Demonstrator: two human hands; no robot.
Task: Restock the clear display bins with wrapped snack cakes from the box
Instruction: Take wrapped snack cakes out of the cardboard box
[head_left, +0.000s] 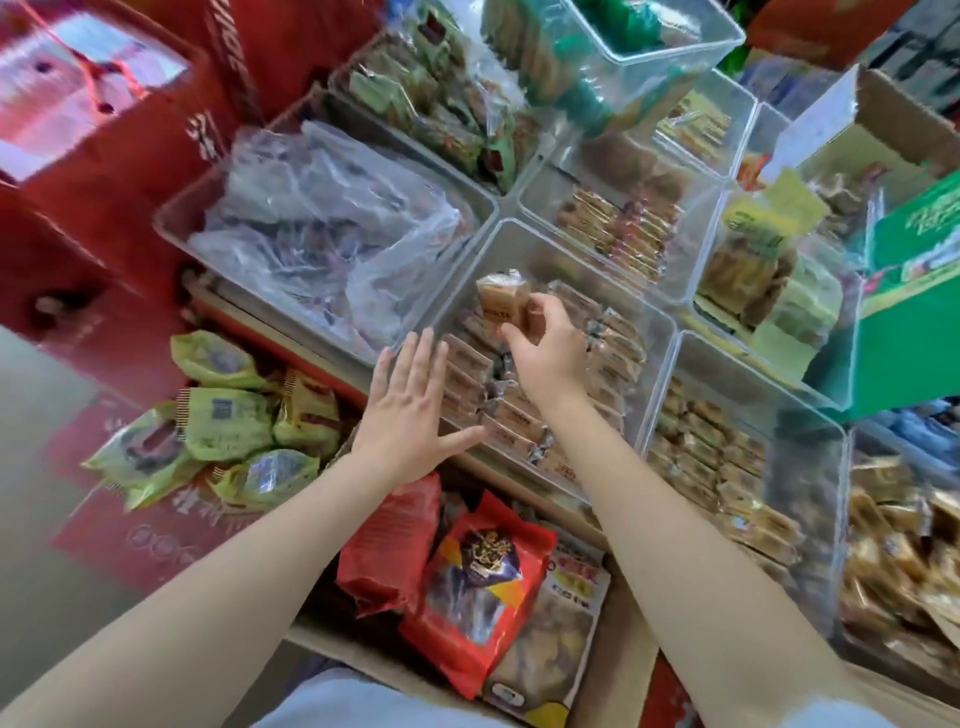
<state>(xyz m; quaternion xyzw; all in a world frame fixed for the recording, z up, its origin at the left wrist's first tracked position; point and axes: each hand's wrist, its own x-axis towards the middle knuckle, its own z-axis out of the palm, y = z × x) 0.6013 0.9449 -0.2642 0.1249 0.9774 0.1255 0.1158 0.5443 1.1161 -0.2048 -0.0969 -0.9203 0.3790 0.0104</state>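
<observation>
Your right hand (548, 345) pinches one wrapped cake (503, 304) between thumb and fingertips and holds it over the far left part of the middle bin (662, 332), above the rows already laid there. Your left hand (410, 410) is released, fingers straight and spread, the palm hovering at the bin's near left corner; whether it touches the wall cannot be told. The bin holds rows of cakes (519, 415) along its near and right sides, with bare floor showing at the far left, so you are judged partway through filling it: a fair share is placed, and the gap under the held cake is what is left. The neighbouring bin (831, 441) to the right looks well stocked with similar cakes. A cardboard box (914, 124) with a raised flap stands at the upper right, possibly your supply; its contents are not clear. Green packets (223, 421) lie on the floor to the left, and red bags (467, 587) sit on a lower shelf beneath your arms.
</observation>
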